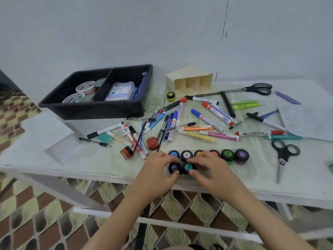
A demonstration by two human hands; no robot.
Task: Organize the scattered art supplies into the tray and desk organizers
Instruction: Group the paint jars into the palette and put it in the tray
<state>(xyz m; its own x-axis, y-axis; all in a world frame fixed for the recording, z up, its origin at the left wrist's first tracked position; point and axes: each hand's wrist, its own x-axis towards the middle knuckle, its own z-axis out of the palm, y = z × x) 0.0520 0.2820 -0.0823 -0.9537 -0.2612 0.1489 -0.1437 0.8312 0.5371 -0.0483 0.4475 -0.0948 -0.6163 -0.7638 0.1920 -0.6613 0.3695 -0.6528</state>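
The single head camera looks forward and down on the table (pixel 100 159) from its near edge, quite close; the wall (pixel 108 33) fills the upper part of the frame.

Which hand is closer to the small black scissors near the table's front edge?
Right. The right hand holds the teal pot, left of the small black scissors; the left hand holds the dark purple pot, farther left.

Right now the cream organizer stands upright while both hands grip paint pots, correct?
No: the head view shows the cream organizer lying on its side, openings toward the camera. The left hand and right hand do grip paint pots.
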